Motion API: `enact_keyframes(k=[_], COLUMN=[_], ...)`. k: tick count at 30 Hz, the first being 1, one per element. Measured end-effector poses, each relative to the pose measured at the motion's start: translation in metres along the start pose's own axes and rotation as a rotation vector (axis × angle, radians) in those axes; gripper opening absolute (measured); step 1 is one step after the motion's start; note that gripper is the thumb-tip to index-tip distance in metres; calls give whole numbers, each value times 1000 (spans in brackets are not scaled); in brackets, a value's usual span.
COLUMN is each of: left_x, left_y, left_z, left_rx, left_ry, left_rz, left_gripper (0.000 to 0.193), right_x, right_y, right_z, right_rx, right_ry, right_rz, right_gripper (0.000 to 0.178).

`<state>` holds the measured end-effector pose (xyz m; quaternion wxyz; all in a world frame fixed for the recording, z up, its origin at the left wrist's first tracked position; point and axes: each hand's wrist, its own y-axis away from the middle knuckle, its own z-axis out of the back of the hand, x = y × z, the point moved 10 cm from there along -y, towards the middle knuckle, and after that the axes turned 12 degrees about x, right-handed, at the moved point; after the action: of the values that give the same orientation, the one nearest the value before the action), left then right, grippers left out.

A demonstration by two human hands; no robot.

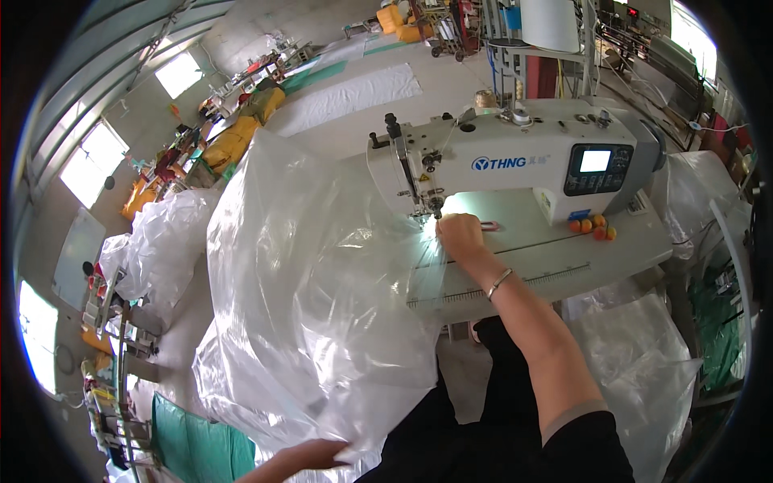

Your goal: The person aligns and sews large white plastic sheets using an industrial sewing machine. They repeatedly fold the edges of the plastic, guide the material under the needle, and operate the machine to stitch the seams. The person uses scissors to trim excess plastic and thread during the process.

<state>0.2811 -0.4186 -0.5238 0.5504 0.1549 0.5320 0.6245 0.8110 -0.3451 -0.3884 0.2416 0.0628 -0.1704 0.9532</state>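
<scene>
A large sheet of clear plastic film (306, 298) hangs in billows off the left side of a white sewing machine (499, 161). Its narrow gathered end runs up to the lit needle area. There my right hand (460, 236) is closed on the film's edge, just right of the presser foot (431, 211); the fingertips are partly hidden. My left hand (318, 455) is low down, against the bottom of the film, with its fingers stretched out. Beside my right hand a small red-and-silver tool (489, 226) lies on the machine table (515, 270).
Small orange-red fruits (598, 233) sit by the machine's base. A ruler strip (499, 284) runs along the table's front. More clear plastic (644, 370) hangs at right, and another heap (165, 241) stands at left. A white thread cone (551, 24) is behind the machine.
</scene>
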Motion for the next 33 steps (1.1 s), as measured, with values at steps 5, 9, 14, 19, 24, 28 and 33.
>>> enact_keyframes(k=[5, 9, 14, 19, 24, 28, 33], left_x=[-21, -30, 115, 71, 24, 6, -214], left_y=[90, 180, 121, 83, 47, 109, 87], left_z=[179, 365, 366, 257, 164, 182, 204], left_rx=[-417, -1294, -944, -991, -876, -947, -992], left_ry=[394, -180, -114, -71, 59, 534, 33], left_rz=[78, 60, 548, 531, 306, 393, -457], left_gripper=[20, 22, 54, 65, 61, 45, 49], right_x=[-6, -11, 8, -20, -19, 0, 2], right_y=[9, 25, 19, 3, 20, 89, 194], right_z=[2, 9, 6, -19, 12, 61, 38], right_rx=[39, 18, -20, 160, -43, -255, -84], right_ry=[-42, -73, -107, 50, -187, -524, -832], right_rz=[-58, -110, -71, -109, -71, 25, -131], right_gripper=[18, 14, 16, 17, 19, 20, 15])
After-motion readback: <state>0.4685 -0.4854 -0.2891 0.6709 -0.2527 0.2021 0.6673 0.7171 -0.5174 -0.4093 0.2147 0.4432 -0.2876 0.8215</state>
